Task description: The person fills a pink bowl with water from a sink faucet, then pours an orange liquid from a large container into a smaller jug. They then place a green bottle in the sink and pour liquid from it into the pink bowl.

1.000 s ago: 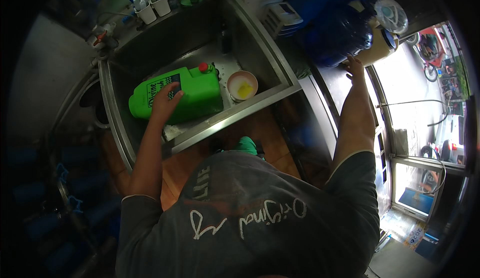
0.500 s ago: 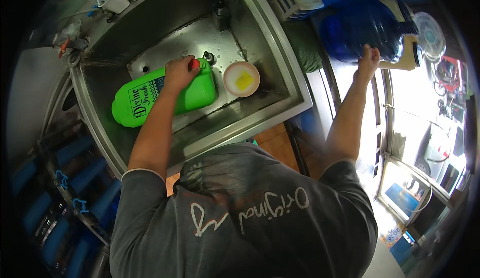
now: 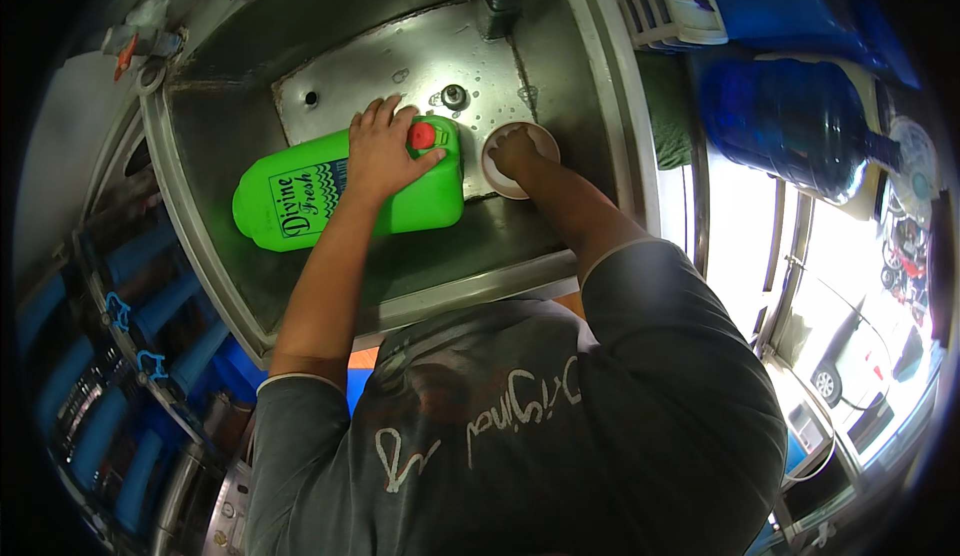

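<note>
A bright green plastic jug [image 3: 300, 206] with a red cap [image 3: 422, 136] lies on its side in a steel sink [image 3: 400, 66]. My left hand [image 3: 383, 151] rests on the jug just left of the cap, palm down, with fingers laid over its far side and the thumb apart. To the right, my right hand [image 3: 512, 151] reaches into a small round bowl [image 3: 553, 146] with a pale inside. Its fingers are bent downward and their tips are hidden. The yellow sponge-like piece seen earlier in the bowl does not show now.
A dark bottle [image 3: 498, 11] stands at the sink's far side, and a metal fitting [image 3: 453, 98] sits on its floor. A tap with an orange lever [image 3: 126, 56] is at left. Right of the sink are a white basket [image 3: 672, 4] and a big blue water bottle [image 3: 785, 126].
My right hand has left the blue water bottle and come left into the bowl, covering the yellow piece. My left hand has moved off the red cap and flattened on the jug.
</note>
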Demonstrator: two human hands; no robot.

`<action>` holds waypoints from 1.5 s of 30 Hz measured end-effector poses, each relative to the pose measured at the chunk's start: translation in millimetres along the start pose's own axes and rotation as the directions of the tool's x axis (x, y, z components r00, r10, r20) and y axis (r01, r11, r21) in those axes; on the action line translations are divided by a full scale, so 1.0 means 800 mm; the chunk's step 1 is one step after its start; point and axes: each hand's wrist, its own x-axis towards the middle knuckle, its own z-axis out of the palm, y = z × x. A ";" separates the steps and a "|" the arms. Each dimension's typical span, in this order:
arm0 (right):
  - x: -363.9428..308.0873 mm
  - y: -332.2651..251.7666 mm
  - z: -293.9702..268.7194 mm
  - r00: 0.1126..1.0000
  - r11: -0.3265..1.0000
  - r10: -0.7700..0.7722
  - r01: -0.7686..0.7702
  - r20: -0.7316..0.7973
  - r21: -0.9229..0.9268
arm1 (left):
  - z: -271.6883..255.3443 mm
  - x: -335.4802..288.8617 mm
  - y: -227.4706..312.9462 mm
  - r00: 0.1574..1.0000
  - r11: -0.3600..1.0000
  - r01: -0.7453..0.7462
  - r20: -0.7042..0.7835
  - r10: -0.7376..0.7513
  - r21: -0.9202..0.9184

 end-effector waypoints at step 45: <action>0.082 -0.022 -0.293 0.994 0.788 -0.107 0.108 -0.039 0.607 | -0.008 -0.124 -0.069 0.928 0.934 0.346 -0.180 -0.326 0.091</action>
